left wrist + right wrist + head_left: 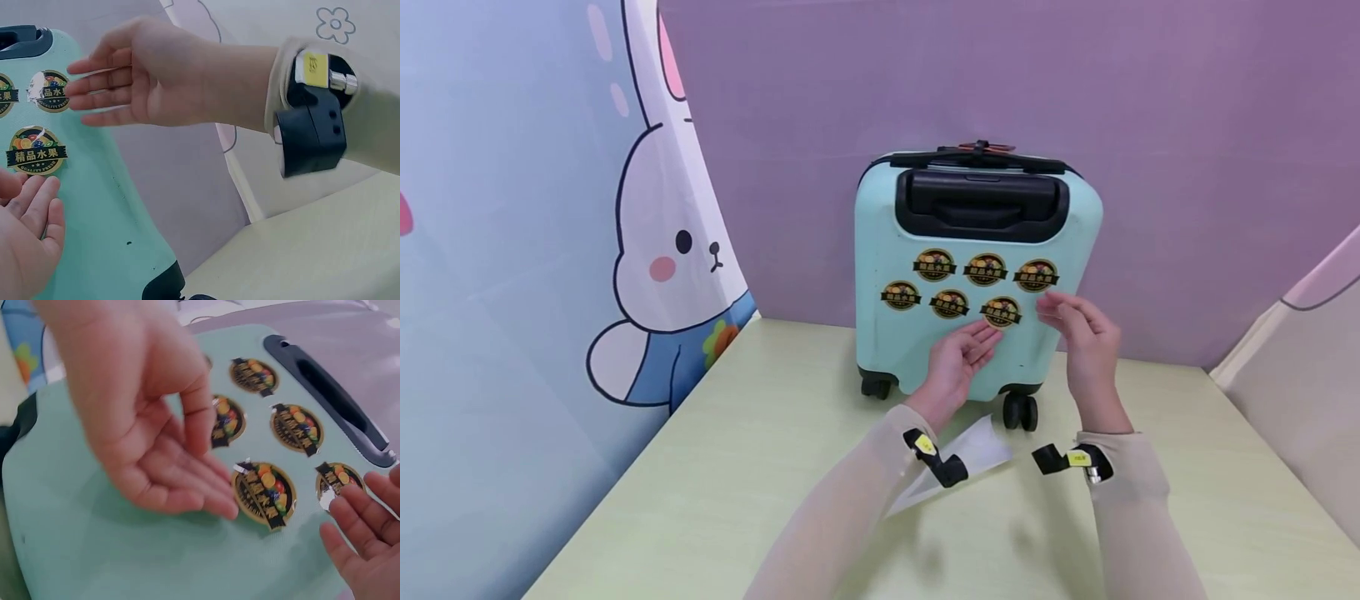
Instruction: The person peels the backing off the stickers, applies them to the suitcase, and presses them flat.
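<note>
A mint-green suitcase (955, 354) stands upright on the table, several round black-and-gold fruit stickers on its face in two rows. My left hand (958, 358) is at the right-hand sticker of the lower row (1001, 312), fingers extended and fingertips at its lower edge. In the right wrist view, that sticker (265, 494) lies against the case beside the left fingertips. My right hand (1084, 337) is raised near the suitcase's right edge, beside the upper row's right-hand sticker (1036, 275). Its fingers look loosely extended in the left wrist view, holding nothing visible.
A white sheet (981, 450) lies on the pale table (760, 467), partly behind the left forearm. The suitcase has black wheels (1020, 412) and a black handle recess (983, 204). Behind it hangs a purple backdrop (790, 167); a rabbit-print cloth (655, 217) is at left.
</note>
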A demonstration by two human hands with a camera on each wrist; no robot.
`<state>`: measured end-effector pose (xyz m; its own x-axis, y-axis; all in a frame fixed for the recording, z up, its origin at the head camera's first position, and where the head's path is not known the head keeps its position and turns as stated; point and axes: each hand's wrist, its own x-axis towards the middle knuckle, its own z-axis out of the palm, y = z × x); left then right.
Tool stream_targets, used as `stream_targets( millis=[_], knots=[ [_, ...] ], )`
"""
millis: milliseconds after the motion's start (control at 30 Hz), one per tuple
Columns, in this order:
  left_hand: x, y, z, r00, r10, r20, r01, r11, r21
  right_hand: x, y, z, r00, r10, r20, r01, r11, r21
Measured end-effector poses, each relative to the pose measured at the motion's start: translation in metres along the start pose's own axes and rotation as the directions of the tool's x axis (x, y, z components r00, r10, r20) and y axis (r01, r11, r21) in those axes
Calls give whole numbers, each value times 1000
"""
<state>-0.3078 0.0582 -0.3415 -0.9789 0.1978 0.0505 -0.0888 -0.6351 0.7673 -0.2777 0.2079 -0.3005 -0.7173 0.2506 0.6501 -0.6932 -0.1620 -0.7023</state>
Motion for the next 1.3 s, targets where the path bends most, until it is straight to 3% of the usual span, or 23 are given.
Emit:
stream_targets(
  millis=[100,267,467,633,833,1133,1300],
  knots=[
    [0,0,-1,1000,0,13,0,1000,0,3,0,2,998,-32,58,20,980,196],
    [1,0,-3,999,-11,36,12,1000,-23,9,4,8,975,-68,210,-4,946,323],
    [1,1,-4,998,-33,50,35,998,-44,16,15,11,948,-20,317,-61,968,245],
    [0,1,-4,997,-42,63,45,998,-51,17,23,12,951,34,306,-69,992,105],
    [-2,1,-6,996,-43,74,47,997,-58,17,24,12,953,76,293,-78,997,-6],
    [-4,-4,-14,994,-101,39,102,994,-44,16,26,13,954,112,280,-104,994,-43],
    [-6,-5,-18,994,-94,49,95,995,-21,15,27,14,952,107,288,-104,994,-25]
  ],
)
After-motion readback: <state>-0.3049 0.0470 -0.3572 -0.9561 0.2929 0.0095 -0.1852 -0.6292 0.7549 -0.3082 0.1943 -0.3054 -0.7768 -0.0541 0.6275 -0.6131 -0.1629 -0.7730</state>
